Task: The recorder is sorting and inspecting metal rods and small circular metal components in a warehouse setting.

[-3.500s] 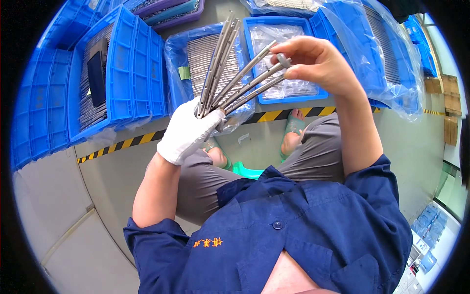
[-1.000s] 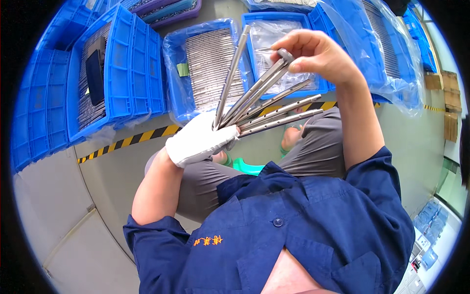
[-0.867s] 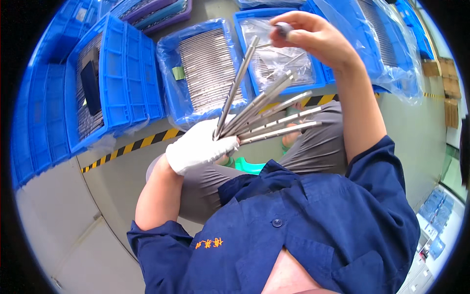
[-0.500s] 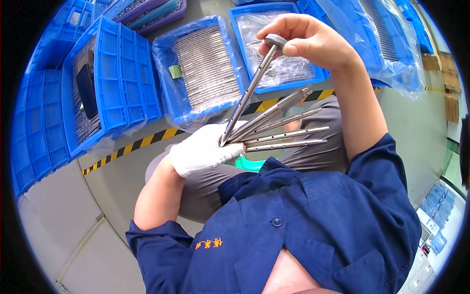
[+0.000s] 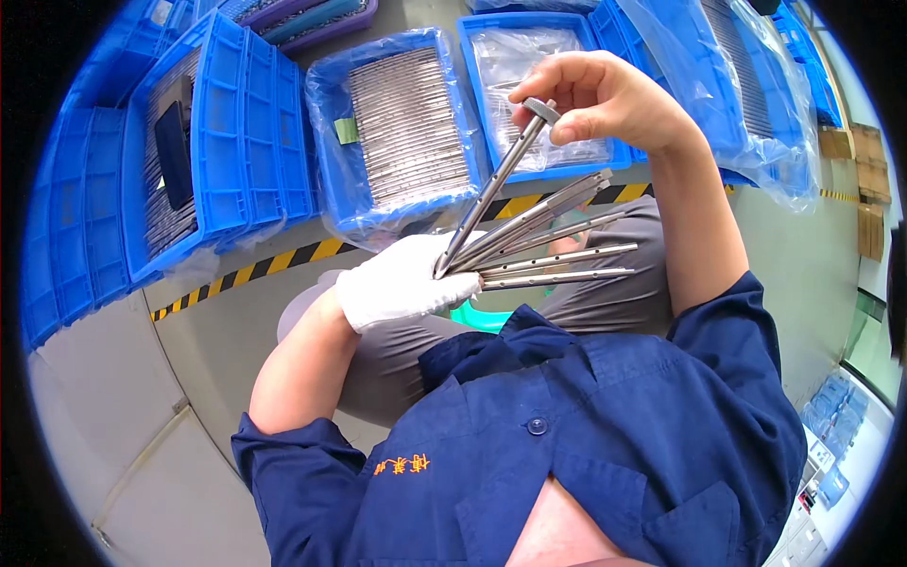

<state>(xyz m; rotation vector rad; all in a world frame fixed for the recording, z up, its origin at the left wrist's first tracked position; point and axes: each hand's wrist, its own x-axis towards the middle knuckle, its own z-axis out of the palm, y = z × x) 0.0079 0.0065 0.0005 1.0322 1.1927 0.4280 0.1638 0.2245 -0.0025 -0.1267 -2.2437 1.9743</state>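
Observation:
My left hand (image 5: 402,282), in a white glove, is closed around a fanned bundle of metal rods (image 5: 539,215) with small holes along their lengths. One rod (image 5: 493,187) stands apart from the others and slants up and right. At its upper end sits a round, dark grey knurled disc (image 5: 539,110), with a short tip showing above it. My bare right hand (image 5: 614,99) grips this disc between thumb and fingers. The fingers behind the disc are partly hidden.
Ahead is a blue crate (image 5: 326,180) lined with plastic and full of metal rods. Another blue crate (image 5: 605,163) stands behind my right hand. Stacked blue crates (image 5: 248,123) rise at the left, a dark phone (image 5: 173,156) inside one. Striped floor tape (image 5: 255,282) runs before the crates.
The disc has tilted and a short tip now shows above it. My right hand and the slanted rod have shifted slightly down and right. The left hand keeps its hold.

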